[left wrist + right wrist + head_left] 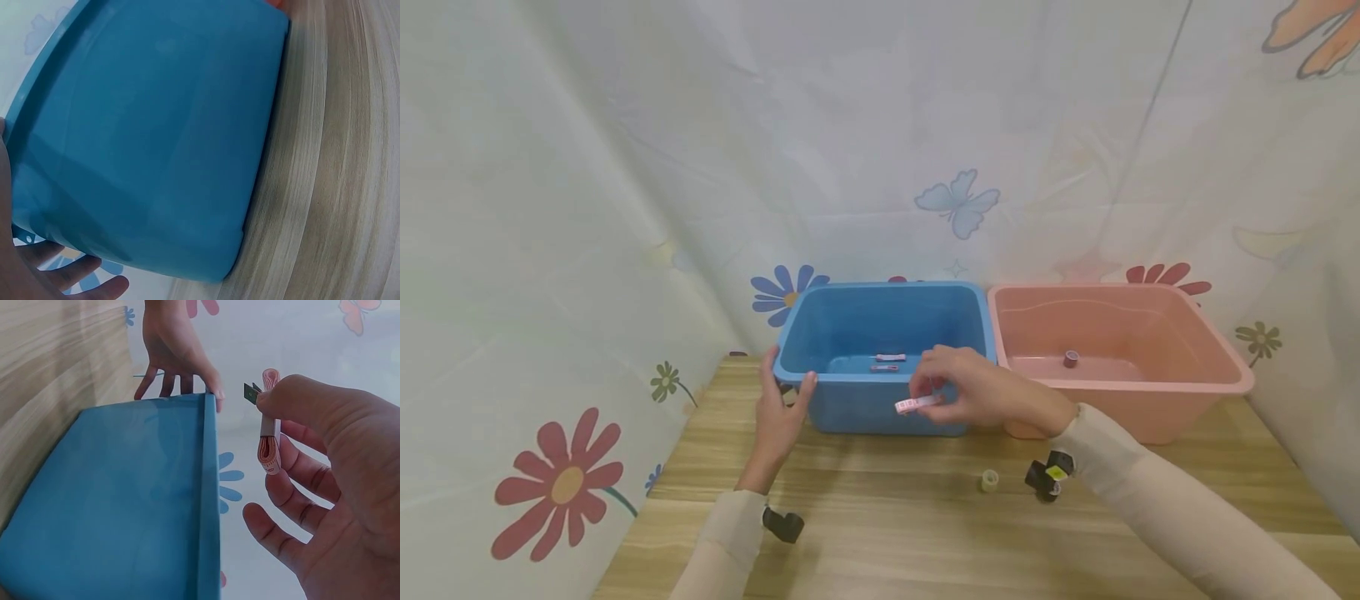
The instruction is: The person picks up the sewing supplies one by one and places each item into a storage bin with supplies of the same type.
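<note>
My right hand (976, 387) pinches a folded soft tape measure (912, 405) between thumb and fingers, just above the front rim of the blue bin (880, 406). In the right wrist view the tape measure (269, 434) is flattened into layers, with a pale band round its middle and a dark metal end sticking out. My left hand (781, 423) grips the blue bin's front left corner, thumb over the rim and fingers along the outer side. Inside that bin lie two similar folded strips (891, 357), apart from each other.
A pink bin (1127, 386) stands against the blue one's right side, with a small dark roll (1071, 358) on its floor. On the wooden table (880, 517) sits a small yellowish roll (989, 481). A flower-printed curtain (850, 150) hangs close behind the bins.
</note>
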`<state>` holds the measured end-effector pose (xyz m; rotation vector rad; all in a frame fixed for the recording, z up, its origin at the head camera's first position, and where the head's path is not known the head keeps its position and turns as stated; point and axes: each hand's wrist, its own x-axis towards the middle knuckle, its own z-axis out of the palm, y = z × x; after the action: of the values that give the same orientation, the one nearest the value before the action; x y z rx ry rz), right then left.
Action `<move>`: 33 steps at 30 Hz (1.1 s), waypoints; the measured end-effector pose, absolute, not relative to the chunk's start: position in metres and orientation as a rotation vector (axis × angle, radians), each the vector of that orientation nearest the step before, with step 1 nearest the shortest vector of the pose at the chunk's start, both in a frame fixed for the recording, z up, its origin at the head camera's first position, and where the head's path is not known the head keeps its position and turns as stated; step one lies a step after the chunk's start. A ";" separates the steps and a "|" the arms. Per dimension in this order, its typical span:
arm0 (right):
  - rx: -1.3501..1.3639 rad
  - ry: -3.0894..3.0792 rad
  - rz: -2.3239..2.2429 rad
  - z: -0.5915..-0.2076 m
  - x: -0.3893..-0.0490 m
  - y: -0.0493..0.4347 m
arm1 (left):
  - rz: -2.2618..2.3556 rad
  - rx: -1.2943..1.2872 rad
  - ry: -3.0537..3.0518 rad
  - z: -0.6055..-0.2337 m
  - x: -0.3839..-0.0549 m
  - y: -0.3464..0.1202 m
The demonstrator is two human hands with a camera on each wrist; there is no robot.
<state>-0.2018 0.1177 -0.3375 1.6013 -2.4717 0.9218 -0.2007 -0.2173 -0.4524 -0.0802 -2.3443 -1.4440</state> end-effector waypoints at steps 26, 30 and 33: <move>1.518 -2.506 0.906 -0.314 -0.231 0.125 | -1.589 -0.059 -2.335 -0.447 -0.203 -0.223; 1.514 -2.497 0.871 -0.312 -0.234 0.125 | -1.590 -0.066 -2.338 -0.449 -0.204 -0.224; 1.520 -2.484 0.849 -0.309 -0.237 0.125 | -1.593 -0.060 -2.334 -0.449 -0.204 -0.223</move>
<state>-0.2368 0.1246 -0.3094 1.5200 -2.4841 0.8487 -0.2038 -0.2233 -0.4489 -0.0602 -2.3341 -1.5935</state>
